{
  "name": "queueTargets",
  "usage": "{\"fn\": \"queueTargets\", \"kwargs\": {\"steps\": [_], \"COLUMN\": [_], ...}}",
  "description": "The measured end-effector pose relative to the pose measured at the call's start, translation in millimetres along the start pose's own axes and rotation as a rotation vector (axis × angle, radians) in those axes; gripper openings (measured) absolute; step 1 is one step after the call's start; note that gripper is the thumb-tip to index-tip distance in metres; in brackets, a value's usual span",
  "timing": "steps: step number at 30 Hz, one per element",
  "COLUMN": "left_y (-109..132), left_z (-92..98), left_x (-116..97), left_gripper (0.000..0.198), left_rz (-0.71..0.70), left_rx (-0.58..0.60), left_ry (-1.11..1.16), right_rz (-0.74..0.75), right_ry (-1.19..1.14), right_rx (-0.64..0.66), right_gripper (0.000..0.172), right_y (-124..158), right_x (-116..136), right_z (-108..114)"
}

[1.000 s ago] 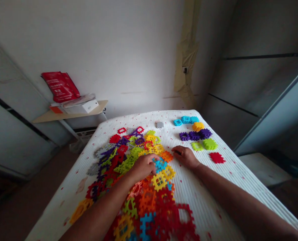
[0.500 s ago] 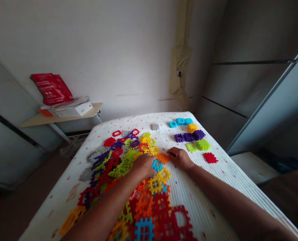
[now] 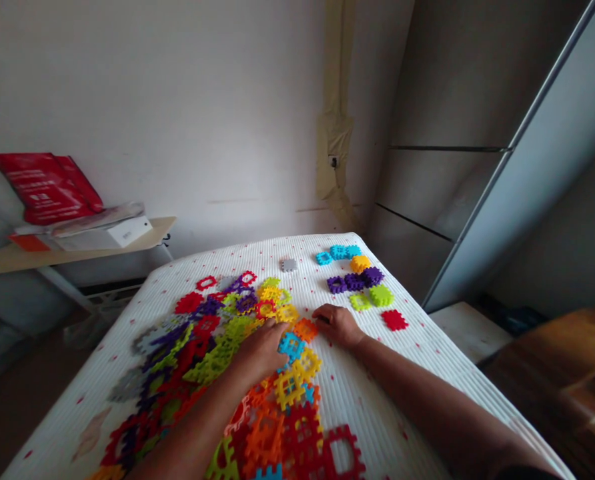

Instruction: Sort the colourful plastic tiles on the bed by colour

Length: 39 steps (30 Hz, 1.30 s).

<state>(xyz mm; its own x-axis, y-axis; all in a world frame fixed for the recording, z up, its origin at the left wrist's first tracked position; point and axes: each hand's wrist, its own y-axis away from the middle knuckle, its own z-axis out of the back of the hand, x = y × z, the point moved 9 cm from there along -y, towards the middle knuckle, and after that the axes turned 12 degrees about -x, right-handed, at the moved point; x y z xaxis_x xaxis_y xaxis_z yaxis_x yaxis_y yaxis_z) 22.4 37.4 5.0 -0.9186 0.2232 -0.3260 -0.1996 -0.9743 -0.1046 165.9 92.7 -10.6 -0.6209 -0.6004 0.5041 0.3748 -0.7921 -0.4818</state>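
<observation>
My left hand (image 3: pixel 263 347) rests over the heap of interlocking plastic building tiles, its fingers and thumb closed about the left side of a blue windowed tile (image 3: pixel 291 346). Right beside that lies an orange tile (image 3: pixel 306 329). My right hand (image 3: pixel 340 325) is on the sheet at the orange tile's right edge, fingers curled towards the thumb; whatever is between them is hidden. Below the blue tile are yellow windowed tiles (image 3: pixel 290 388). Lime green tiles (image 3: pixel 220 353) lie under and left of my left hand.
Sorted tiles stand at the far right: blue (image 3: pixel 338 252), yellow (image 3: pixel 360 264), purple (image 3: pixel 355 281), lime green (image 3: pixel 381 295) and red (image 3: pixel 394 320). A grey tile (image 3: pixel 289 265) lies alone at the back. Left is a small table (image 3: pixel 160 230) with red packages (image 3: pixel 52 190); right, a cabinet (image 3: pixel 427 180).
The view has turned to the right, so everything sits further left in the picture. Both hands stay at about the same tiles, with little visible movement.
</observation>
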Motion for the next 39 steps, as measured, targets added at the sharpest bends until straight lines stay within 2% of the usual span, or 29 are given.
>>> {"fn": "queueTargets", "kwargs": {"steps": [3, 7, 13, 18, 20, 23, 26, 29, 32, 36, 39], "left_y": [-7, -16, -13, -5, -3, -2, -3, -4, -3, 1, 0], "left_z": [-6.8, -7.5, 2.7, 15.1, 18.3, 20.7, 22.2, 22.9, 21.0, 15.9, 15.1], "left_x": [3, 4, 2, 14, 20, 24, 27, 28, 28, 28, 23], "left_gripper": [0.061, 0.049, 0.022, 0.021, 0.027, 0.036, 0.042, 0.045, 0.046, 0.047, 0.047], "left_rz": [-0.011, -0.011, 0.025, 0.093, 0.132, 0.172, 0.211, 0.242, 0.293, 0.452, 0.455], "left_rx": [0.061, 0.082, 0.014, -0.066, -0.098, -0.142, -0.183, -0.203, -0.191, -0.177, -0.170], "left_ry": [0.015, -0.011, -0.045, 0.017, 0.054, 0.117, 0.179, 0.239, 0.394, 0.790, 0.921], "right_rz": [-0.003, -0.013, 0.009, -0.012, 0.024, 0.202, 0.336, 0.363, 0.348, 0.317, 0.282], "right_ry": [-0.001, 0.007, -0.015, -0.129, -0.194, -0.224, -0.126, -0.006, 0.054, 0.002, -0.084], "right_rx": [-0.005, -0.002, 0.014, -0.009, -0.029, -0.058, -0.026, 0.011, 0.028, 0.029, 0.014], "right_gripper": [0.018, 0.017, 0.019, 0.019, 0.025, 0.036, 0.048, 0.052, 0.051, 0.053, 0.054], "right_y": [0, 0, 1, 0, -1, -1, 0, -3, -7, -11, -13], "right_x": [1, 2, 0, 4, 17, 53, 84, 97, 100, 101, 102], "right_z": [1, 2, 0, 9, 17, 25, 19, 8, 1, 0, 1]}}
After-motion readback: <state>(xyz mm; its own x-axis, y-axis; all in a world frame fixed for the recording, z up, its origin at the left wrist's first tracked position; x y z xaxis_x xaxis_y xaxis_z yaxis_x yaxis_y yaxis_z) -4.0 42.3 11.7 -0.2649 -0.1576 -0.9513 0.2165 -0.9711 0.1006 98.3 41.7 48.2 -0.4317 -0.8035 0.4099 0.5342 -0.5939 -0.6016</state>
